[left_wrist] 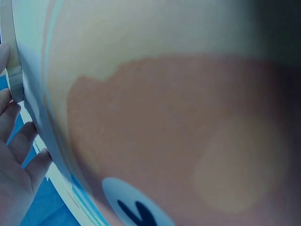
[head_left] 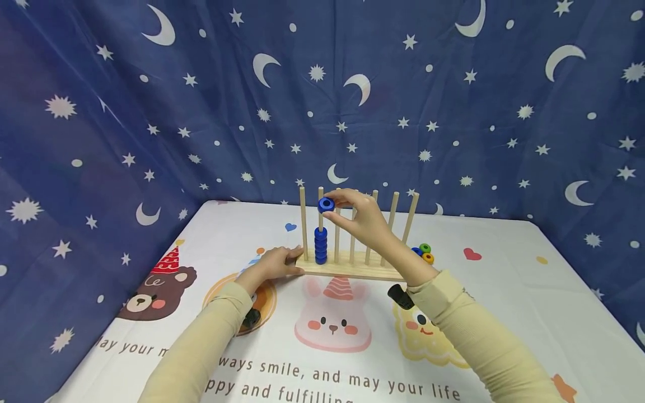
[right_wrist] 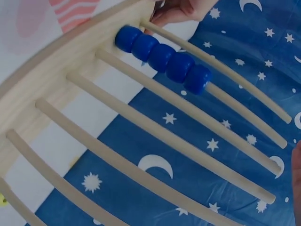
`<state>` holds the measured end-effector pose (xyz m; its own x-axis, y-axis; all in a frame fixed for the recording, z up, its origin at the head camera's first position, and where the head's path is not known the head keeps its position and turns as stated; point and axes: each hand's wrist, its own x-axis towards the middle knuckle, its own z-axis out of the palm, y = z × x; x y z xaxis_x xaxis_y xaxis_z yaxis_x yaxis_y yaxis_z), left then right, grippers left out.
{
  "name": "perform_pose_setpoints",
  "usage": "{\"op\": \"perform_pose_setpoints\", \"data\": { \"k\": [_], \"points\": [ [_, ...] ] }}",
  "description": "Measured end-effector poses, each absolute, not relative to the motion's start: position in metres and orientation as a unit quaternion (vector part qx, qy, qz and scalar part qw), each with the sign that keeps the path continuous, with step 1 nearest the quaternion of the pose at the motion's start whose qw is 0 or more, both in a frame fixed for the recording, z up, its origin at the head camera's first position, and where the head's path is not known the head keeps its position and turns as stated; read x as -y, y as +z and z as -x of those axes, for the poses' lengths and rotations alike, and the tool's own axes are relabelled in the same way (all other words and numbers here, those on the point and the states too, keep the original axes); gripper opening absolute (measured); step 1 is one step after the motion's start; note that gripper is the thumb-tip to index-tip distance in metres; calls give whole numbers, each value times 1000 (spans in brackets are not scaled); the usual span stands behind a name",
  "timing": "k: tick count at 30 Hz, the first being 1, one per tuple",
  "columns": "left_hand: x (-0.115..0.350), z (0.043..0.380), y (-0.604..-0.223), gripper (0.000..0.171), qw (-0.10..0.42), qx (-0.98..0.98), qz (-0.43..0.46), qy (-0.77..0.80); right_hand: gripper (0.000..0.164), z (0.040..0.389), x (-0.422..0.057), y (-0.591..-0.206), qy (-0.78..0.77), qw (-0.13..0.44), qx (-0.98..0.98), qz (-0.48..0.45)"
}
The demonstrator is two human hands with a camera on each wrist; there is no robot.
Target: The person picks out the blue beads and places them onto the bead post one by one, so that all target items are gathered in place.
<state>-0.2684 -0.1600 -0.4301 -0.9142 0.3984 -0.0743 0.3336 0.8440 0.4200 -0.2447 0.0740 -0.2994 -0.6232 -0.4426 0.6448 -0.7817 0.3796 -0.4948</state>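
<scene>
A wooden peg rack (head_left: 353, 271) with several upright pegs stands on the table. Several blue beads (head_left: 321, 246) are stacked on its second peg from the left; the right wrist view also shows this blue stack (right_wrist: 162, 59). My right hand (head_left: 365, 218) pinches a single blue bead (head_left: 326, 205) between thumb and fingers, its hole facing the head camera, in front of that peg's upper part. The left hand (head_left: 274, 263) grips the left end of the rack's base. At the left wrist view's edge, left-hand fingers (left_wrist: 21, 146) lie against the base end.
Loose blue, green and yellow beads (head_left: 427, 258) lie by the rack's right end, partly behind the right forearm. A white cloth (head_left: 504, 291) printed with cartoon animals covers the table. Behind it hangs a dark blue curtain (head_left: 383, 101) with moons and stars.
</scene>
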Motion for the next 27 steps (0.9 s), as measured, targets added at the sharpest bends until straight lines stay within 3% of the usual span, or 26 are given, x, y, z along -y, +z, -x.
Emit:
{"op": "perform_pose_setpoints", "data": {
  "k": [27],
  "points": [
    [160,266,-432,65,71,-955,-192,214,35,275,-65,-277,411,149,840,-322]
  ]
}}
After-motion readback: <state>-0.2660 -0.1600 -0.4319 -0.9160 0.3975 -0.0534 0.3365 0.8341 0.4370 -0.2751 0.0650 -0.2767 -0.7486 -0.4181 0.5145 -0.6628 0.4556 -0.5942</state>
